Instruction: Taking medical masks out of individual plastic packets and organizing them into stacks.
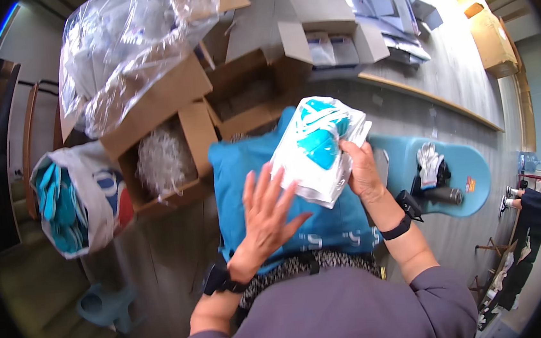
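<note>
My right hand point(362, 167) grips the right edge of a white plastic packet point(313, 181), its thumb on top. Through the shiny film show bright teal pieces crossed by white bands; their exact kind I cannot make out. My left hand point(267, 209) is spread flat with fingers apart, at the packet's lower left edge; whether it touches cannot be told. Beneath both hands a blue cloth point(238, 172) covers my lap. Each wrist wears a dark strap with a small device.
At left stands a white bag point(110, 215) of teal flat pieces, beside an open cardboard box point(200, 136) with crumpled clear plastic. A plastic-covered pile point(137, 45) lies behind. Further boxes point(322, 23) stand on the table. To the right, a blue stool point(470, 167) carries gloves point(429, 161) and a dark bottle point(443, 196).
</note>
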The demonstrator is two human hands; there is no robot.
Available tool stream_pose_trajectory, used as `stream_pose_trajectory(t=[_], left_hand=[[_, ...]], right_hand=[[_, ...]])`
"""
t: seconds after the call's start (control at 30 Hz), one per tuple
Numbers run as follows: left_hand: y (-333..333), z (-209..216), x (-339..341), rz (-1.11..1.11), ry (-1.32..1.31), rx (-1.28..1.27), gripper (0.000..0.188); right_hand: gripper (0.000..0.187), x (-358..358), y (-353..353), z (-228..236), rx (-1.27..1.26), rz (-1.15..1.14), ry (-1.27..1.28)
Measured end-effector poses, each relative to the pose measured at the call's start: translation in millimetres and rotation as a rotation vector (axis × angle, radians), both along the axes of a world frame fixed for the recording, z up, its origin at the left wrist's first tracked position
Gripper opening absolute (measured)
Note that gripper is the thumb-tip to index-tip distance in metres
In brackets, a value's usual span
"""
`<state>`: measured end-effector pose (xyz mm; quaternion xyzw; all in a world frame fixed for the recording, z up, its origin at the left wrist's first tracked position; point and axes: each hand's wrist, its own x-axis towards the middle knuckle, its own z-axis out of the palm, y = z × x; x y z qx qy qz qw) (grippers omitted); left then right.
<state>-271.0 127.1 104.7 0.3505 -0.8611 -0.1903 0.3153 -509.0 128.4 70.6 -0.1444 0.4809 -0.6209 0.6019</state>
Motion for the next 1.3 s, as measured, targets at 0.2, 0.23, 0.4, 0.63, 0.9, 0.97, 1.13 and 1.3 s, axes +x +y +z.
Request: stream_pose_trajectory(t=[0.2,0.23,0.4,0.63,0.9,0.97,1.13,1.3], left_hand=[[35,12,6,-0.093,0.254,0.242,0.054],[47,16,8,0.058,0.499,0.524,0.042],[44,-24,52,0.394,0.909,1.116,0.033],[53,-59,74,0.394,0.824,1.177,0.036],[91,-66,107,0.355,0.617,1.240,0.061],[99,-60,102,0.494,0.484,0.988,0.076],[109,-28,83,0.612,-0.002,0.439,0.102],[103,-33,87,0.361,-0.261,0.244,0.064]], right_hand=[[0.058,27,81,39,0.158,0.337,-0.010],[0.074,19,89,39,0.071,0.434,0.075],[0.032,17,119,19,-0.108,0.365,0.908],[0.034,98,172,11,-0.418,0.933,0.847],[0.025,79,179,61,-0.456,1.270,0.374],[0.019,67,173,49,-0.205,1.033,0.523],[0.026,41,118,-11,-0.228,0.277,1.048],[0.027,65,96,-22,-0.056,0.404,1.057]])
